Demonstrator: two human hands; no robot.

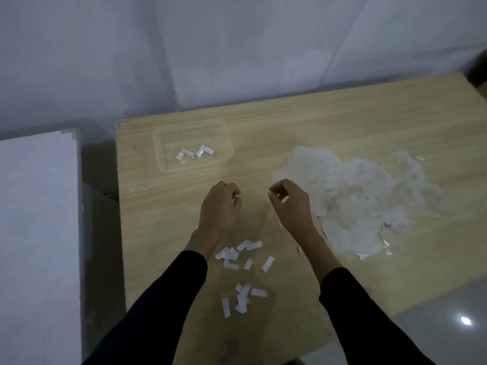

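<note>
Near edge: white paper strips (243,262) lie scattered on the table (342,122) between the two forearms. They look like offcuts dropped straight down where the hands work, with no sorting.
Left hand: the left hand (220,206) hovers over the wood with its fingers curled in, pinching a small white piece (237,196) at the fingertips. It's held clear of the table, I'd judge so the other hand can get at it.
Right hand: the right hand (290,204) sits just across, apart from the left. Its fingers are curled, thumb and forefinger drawn close. Whether anything is nipped between them, I can't tell.
Gap: the hands face each other without touching, which looks like the pause before, or after, a pull.
Right side: a heap of crumpled translucent wrappers (355,196) starts just beyond the right hand, within easy reach. Supply or waste, I can't say.
Far left: a clear tray (158,154) holds two white L-shaped pieces (195,153) side by side. These are likely the finished ones, parked well away from the litter so nothing mixes.
Backdrop: a pale wall (237,48) stands behind the table.
</note>
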